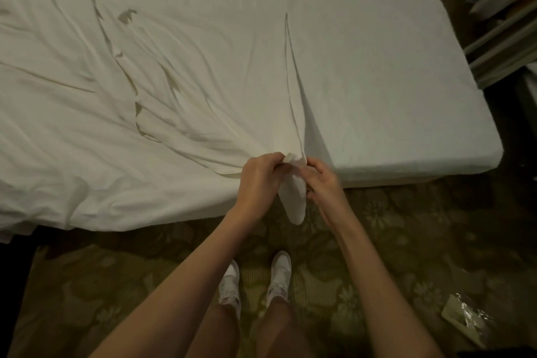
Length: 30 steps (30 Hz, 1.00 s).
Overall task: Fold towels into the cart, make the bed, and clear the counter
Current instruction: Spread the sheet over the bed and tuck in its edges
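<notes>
Mattress (377,81) partly bare, sheet (116,81) rumpled. Left hand (258,180), right hand (322,183) both pinch sheet corner (295,200). We judge risk: uneven pull drags sheet off far side.

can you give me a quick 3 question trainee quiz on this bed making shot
1. True or false: both the left hand and the right hand grip the sheet.
2. Which part of the mattress lies bare? A) the right side B) the left side C) none of it
3. Fill in: the gathered sheet corner hangs down over the ____ edge of the bed.

Key: 1 true; 2 A; 3 near
</notes>
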{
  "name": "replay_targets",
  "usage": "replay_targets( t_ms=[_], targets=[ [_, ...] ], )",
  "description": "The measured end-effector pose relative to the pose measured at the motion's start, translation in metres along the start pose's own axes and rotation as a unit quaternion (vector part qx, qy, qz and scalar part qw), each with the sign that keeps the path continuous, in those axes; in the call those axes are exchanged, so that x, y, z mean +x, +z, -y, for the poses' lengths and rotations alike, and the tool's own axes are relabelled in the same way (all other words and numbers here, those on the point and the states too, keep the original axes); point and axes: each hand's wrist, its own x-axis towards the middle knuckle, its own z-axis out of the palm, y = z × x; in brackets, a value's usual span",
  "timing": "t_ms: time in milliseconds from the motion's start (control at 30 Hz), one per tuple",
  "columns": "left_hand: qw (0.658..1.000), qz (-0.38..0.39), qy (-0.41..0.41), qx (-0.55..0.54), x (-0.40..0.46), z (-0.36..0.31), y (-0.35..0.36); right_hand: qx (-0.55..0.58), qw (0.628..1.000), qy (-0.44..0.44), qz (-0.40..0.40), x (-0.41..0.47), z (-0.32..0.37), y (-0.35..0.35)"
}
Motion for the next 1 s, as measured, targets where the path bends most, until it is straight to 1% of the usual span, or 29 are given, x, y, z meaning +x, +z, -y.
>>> replay_targets(
  t_ms=[67,167,300,400,467,600,667,733,800,900,1000],
  targets=[
    [0.999,-0.022,-0.011,-0.023,0.005,-0.005,-0.001,-0.022,1.0,-0.001,0.012,-0.005,-0.007,-0.005],
    [0.999,-0.039,0.004,-0.032,0.013,-0.017,-0.005,-0.077,0.997,0.01,0.025,-0.007,-0.013,-0.011],
    [0.999,-0.033,0.023,-0.023,0.021,-0.029,-0.013,-0.123,0.992,-0.012,-0.003,-0.009,-0.007,-0.015],
    [1.0,-0.007,0.026,0.008,0.024,-0.036,-0.017,-0.106,0.994,-0.027,0.007,-0.014,0.006,-0.016],
    [0.998,-0.01,0.045,0.037,0.017,-0.039,-0.019,-0.1,0.994,-0.034,-0.013,-0.017,0.014,-0.014],
    [0.989,-0.048,0.089,0.11,-0.005,-0.035,-0.027,0.001,0.997,-0.061,-0.053,-0.011,0.033,-0.006],
    [0.982,-0.065,0.114,0.135,-0.016,-0.035,-0.032,0.029,0.994,-0.072,-0.076,-0.006,0.042,-0.001],
    [0.977,-0.09,0.126,0.146,-0.025,-0.038,-0.032,0.031,0.993,-0.077,-0.079,-0.006,0.051,0.002],
    [0.979,-0.108,0.112,0.134,-0.035,-0.044,-0.029,0.009,0.994,-0.08,-0.079,-0.008,0.059,0.002],
    [0.986,-0.121,0.082,0.079,-0.043,-0.049,-0.018,-0.001,0.994,-0.087,-0.068,-0.011,0.065,-0.001],
    [0.993,-0.117,0.017,0.023,-0.038,-0.055,-0.009,-0.012,0.995,-0.087,-0.056,-0.013,0.063,-0.004]
  ],
)
